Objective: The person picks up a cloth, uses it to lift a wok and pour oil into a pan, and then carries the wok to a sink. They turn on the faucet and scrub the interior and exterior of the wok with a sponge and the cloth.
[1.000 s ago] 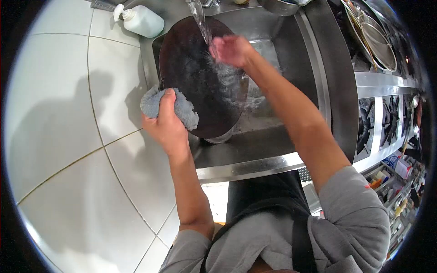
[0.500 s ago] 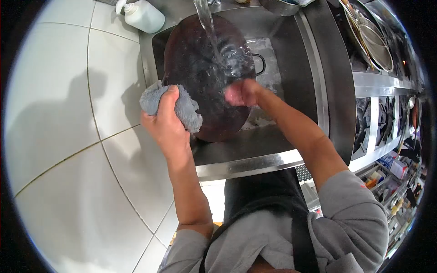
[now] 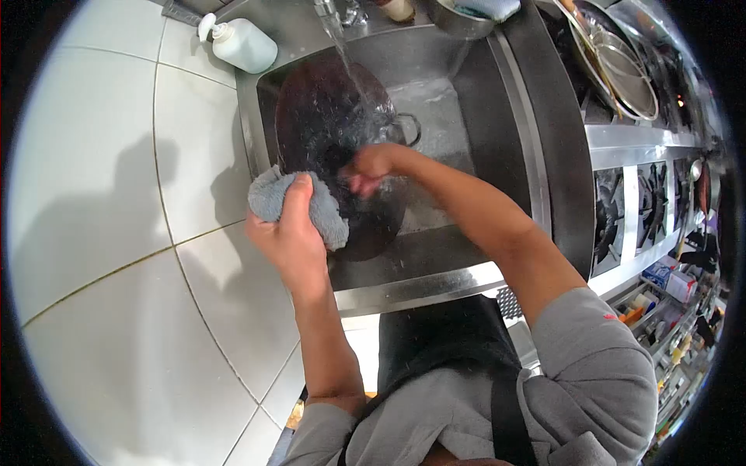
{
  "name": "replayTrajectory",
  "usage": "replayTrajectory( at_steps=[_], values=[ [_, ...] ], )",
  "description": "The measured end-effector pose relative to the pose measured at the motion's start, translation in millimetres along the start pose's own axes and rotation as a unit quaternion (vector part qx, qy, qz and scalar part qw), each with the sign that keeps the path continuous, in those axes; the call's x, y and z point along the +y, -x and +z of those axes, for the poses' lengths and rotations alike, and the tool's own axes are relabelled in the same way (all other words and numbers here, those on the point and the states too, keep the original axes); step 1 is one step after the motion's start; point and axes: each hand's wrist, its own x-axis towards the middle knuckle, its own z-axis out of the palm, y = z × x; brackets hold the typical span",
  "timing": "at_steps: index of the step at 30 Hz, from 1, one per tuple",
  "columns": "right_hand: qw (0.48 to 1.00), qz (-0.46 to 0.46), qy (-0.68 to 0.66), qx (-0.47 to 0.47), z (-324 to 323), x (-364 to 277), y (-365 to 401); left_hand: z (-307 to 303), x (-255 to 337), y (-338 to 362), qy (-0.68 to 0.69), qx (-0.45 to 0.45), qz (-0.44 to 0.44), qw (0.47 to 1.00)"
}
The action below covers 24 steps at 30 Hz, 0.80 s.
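Washing looks midway: left hand [image 3: 291, 233] clamps a grey cloth [image 3: 299, 203] on the near-left rim of the wok [image 3: 322, 124]; right hand [image 3: 369, 167], fingers curled, grasp unclear, rubs inside under running water [image 3: 342, 48]; rinsing seems left

Right hand [image 3: 369, 167] is no longer up under the water stream [image 3: 346, 58] near the sink's [image 3: 458, 140] back edge. It has come down across the wok [image 3: 318, 116] toward the front edge and is now close beside the cloth [image 3: 299, 203], blurred. Water now lands on bare wok metal, not on the hand. The wok has turned: its loop handle [image 3: 409, 128], hidden a second ago, now shows toward the sink's right side, further in than half a second ago. Left hand [image 3: 291, 233] and the cloth have slid slightly right and toward the front edge.
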Motion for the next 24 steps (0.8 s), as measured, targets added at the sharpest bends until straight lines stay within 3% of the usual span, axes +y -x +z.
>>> replayTrajectory(
  at_steps=[1, 2, 3, 4, 5, 6, 7, 9, 12, 15, 17, 19, 24],
  values=[
    [0.978, 0.011, 0.19, 0.087, -32, 17, 31, -3, 4, 3, -0.02, -0.004, 0.006, 1.0],
    [0.912, 0.02, 0.372, 0.17, -58, 22, 55, -8, 7, 5, -0.041, -0.009, 0.013, 0.999],
    [0.881, 0.104, 0.362, 0.287, -78, -6, 82, -14, 7, 4, -0.049, -0.024, 0.01, 0.998],
    [0.88, 0.024, 0.214, 0.422, -109, -3, 78, -22, 4, 3, -0.06, -0.04, 0.007, 0.997],
    [0.847, -0.036, 0.154, 0.507, -124, -25, 82, -28, 3, 2, -0.072, -0.059, 0.003, 0.996],
    [0.801, -0.105, 0.101, 0.58, -139, -48, 86, -31, 4, 2, -0.078, -0.069, 0.012, 0.994],
    [0.758, -0.151, 0.147, 0.617, -141, -113, 95, -33, 5, 3, -0.085, -0.078, 0.022, 0.993],
    [0.72, -0.194, 0.269, 0.61, -161, -159, 75, -39, 8, 4, -0.102, -0.084, 0.042, 0.99],
    [0.78, -0.002, 0.346, 0.522, -190, -172, 38, -47, 11, 7, -0.107, -0.077, 0.04, 0.99],
    [0.724, -0.051, 0.484, 0.489, -189, -162, 58, -56, 18, 14, -0.077, -0.074, 0.003, 0.994],
    [0.769, 0.002, 0.421, 0.481, -178, -150, 85, -64, 14, 15, -0.087, -0.083, 0.019, 0.992],
    [0.774, 0.019, 0.386, 0.502, -151, -143, 128, -63, 25, 24, -0.108, -0.066, 0.033, 0.991],
    [0.71, -0.073, 0.348, 0.608, -9, -163, 269, -60, 70, 47, -0.167, -0.038, 0.069, 0.983]
  ],
)
